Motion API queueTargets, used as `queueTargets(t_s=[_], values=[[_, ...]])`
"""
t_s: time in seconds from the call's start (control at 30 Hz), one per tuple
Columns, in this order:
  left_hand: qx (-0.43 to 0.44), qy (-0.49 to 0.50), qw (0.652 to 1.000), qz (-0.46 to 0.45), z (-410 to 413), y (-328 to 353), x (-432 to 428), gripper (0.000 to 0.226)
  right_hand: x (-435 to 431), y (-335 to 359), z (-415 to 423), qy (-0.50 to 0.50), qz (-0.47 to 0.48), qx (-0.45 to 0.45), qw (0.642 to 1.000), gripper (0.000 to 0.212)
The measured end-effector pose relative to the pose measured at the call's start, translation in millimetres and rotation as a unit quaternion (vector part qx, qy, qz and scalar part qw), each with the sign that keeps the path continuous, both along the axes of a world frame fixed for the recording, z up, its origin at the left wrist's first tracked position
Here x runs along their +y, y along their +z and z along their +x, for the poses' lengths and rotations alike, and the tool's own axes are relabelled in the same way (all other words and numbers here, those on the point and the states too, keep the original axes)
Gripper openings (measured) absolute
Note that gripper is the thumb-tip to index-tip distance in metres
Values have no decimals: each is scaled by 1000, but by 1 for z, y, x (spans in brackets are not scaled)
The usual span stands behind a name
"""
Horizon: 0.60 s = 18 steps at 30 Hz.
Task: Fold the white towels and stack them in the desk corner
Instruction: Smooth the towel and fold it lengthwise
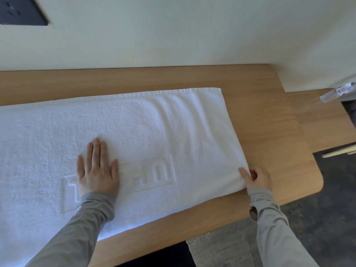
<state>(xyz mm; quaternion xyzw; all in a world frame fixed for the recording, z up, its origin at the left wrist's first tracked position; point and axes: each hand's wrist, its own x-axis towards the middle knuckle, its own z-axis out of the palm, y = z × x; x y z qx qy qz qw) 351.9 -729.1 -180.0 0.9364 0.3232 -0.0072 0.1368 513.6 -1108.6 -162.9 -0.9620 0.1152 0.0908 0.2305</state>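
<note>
We see one white towel [154, 122] lying spread flat on the wooden counter [269, 122]. Its long body runs out of view on the left, and its right short edge stops short of the counter's rounded corner. The left hand [97, 168] lies flat on the towel's middle, fingers straight and close together, palm pressing down on embossed lettering [163, 170] in the cloth. The right hand [256, 178] is at the towel's near right corner, thumb on top and fingers curled, pinching the cloth there. Both arms wear grey sleeves [269, 218]. Soft ridges run across the towel toward its far right corner. Beyond the towel's far edge, a strip of bare counter meets a pale wall [173, 35]. Up and left of the towel, a dark panel [21, 10] sits in that wall. Well to the towel's right, a clear labelled bottle [337, 92] shows partly.
</note>
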Motion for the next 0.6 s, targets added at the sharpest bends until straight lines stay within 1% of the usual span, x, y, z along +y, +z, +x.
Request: queueTargets(t_s=[0.1, 0.17, 0.27, 0.33, 0.4, 0.5, 0.6], values=[[1, 0, 1000, 0, -1, 1, 1, 67, -4, 0, -3, 14, -16, -9, 1000, 25], [-1, 1, 1000, -3, 0, 1, 1, 67, -4, 2, -5, -9, -6, -19, 1000, 22], [-1, 0, 1000, -1, 0, 1, 1, 66, -3, 6, -5, -68, 75, 2, 995, 24], [0, 0, 1000, 0, 0, 1, 1, 66, -3, 8, -7, -79, 127, 28, 988, 24], [-1, 2, 1000, -1, 0, 2, 0, 66, -7, 9, -9, -75, 151, 36, 985, 22], [-1, -2, 1000, -2, 0, 3, 1, 67, -16, 8, -10, -50, 119, 61, 990, 17], [2, -6, 1000, -1, 0, 2, 1, 67, -14, 7, -11, -59, 100, 73, 991, 20]])
